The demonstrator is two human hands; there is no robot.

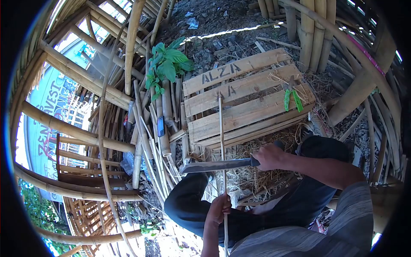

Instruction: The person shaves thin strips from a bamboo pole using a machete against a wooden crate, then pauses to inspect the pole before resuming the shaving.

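Note:
My right hand [270, 156] is closed round the dark handle of a machete [218, 165]. The long blade points left and crosses a thin bamboo strip [222, 128]. Lower down, my left hand [220, 208] grips that strip in a fist near my thigh. From there the strip runs up past the blade, its far end over the slatted wooden crate [231, 100] in front of me. Green-handled pliers or cutters [293, 99] lie on the crate's right side among shavings.
Cut bamboo strips [150, 145] and poles lie left of the crate, with a phone [161, 127] resting on one. A leafy green plant [167, 62] grows behind them. Bamboo framing [85, 128] stands at left, thick bamboo posts [317, 34] at right. Straw-like shavings [267, 180] cover the ground.

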